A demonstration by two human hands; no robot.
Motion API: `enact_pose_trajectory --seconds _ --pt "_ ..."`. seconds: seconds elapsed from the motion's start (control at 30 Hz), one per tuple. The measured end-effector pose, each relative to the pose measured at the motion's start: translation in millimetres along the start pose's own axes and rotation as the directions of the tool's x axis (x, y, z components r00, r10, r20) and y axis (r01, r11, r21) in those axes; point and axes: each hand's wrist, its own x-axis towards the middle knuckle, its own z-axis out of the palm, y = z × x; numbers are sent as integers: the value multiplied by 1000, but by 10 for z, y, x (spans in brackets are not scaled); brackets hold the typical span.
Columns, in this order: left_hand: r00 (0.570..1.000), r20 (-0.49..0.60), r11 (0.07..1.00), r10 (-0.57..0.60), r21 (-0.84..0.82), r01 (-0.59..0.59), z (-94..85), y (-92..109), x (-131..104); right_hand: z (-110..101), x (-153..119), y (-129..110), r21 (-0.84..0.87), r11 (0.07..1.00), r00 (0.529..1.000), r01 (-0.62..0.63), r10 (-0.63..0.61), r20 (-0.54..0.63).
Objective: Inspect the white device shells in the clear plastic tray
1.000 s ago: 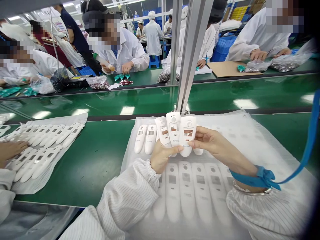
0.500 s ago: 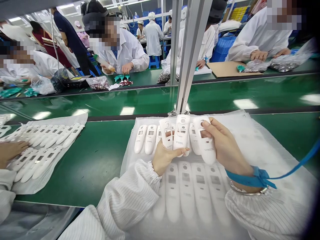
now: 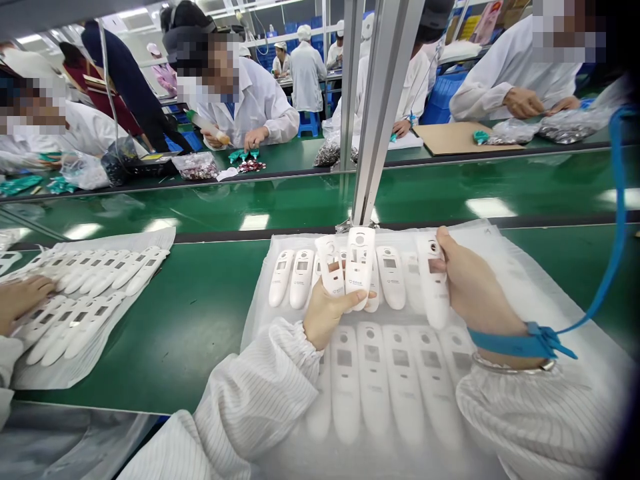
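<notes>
My left hand (image 3: pixel 327 313) grips two white plastic thermometer shells (image 3: pixel 350 267), fanned upward above a white foam sheet (image 3: pixel 500 267). My right hand (image 3: pixel 470 290) holds a single white shell (image 3: pixel 434 283) off to the right, low over the sheet. A row of white shells (image 3: pixel 300 277) lies on the sheet's far part, some hidden behind the held ones. A nearer row of shells (image 3: pixel 380 380) lies under a translucent film in front of my hands. A blue wrist strap (image 3: pixel 520 340) circles my right wrist.
A silver metal post (image 3: pixel 380 113) rises just behind the sheet. A green conveyor belt (image 3: pixel 200 207) runs across. At left, another person's hand (image 3: pixel 20 300) rests on a second foam sheet (image 3: pixel 150 237) with several white shells. Workers in white coats sit across the belt.
My right hand took one shell out of the fan in my left hand and carried it rightward and down toward the sheet. My left hand went from three shells to two.
</notes>
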Motion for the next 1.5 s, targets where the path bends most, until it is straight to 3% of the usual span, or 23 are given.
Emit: enact_pose_trajectory --seconds 0.07,0.2,0.33,0.4,0.5,0.63,0.73,0.8,0.9,0.97,1.03,1.1,1.2,1.37,1.5 --pt "1000 -14 1000 -19 -13 19 7 16 -6 -85 59 30 14 998 998 -56 56 -23" --pt "998 -34 998 -62 -3 62 3 21 -9 -171 158 122 -265 962 996 -60 41 -75" --pt "996 -24 996 -85 -1 85 -25 -10 3 -124 250 245 -402 915 1000 -29 23 -20" --pt "996 -21 996 -88 1 89 -36 -20 9 -101 297 309 -538 843 997 -14 -32 -76" --pt "996 -18 996 -88 3 88 -36 -16 13 -119 335 389 -756 654 977 -21 -146 -153" --pt "995 -8 994 -102 -45 101 -15 0 12 -202 304 445 -899 438 980 23 -190 -67" --pt "991 1 984 -131 -118 130 -12 -5 14 -208 257 433 -910 403 969 98 -246 -4" --pt "990 23 976 -137 -168 139 -22 -15 18 -147 209 382 -878 452 937 160 -349 -9" --pt "987 90 966 -135 -209 152 -42 -22 20 39 81 246 -652 696 925 300 -379 21" --pt "977 152 958 -150 -221 182 -45 -15 21 183 -29 152 -376 859 936 346 -293 193" --pt "959 207 939 -194 -245 243 -35 3 25 298 -124 90 -147 951 901 272 -198 387" --pt "928 253 891 -274 -296 343 -16 28 32 363 -183 69 -30 987 868 160 -126 480" --pt "882 300 804 -363 -377 460 11 71 42 381 -206 93 17 994 864 105 -100 494" --pt "886 311 798 -345 -401 451 26 100 31 363 -203 133 75 995 873 62 -91 479" --pt "884 351 830 -308 -356 430 24 80 19 377 -221 123 95 994 896 -52 4 444"
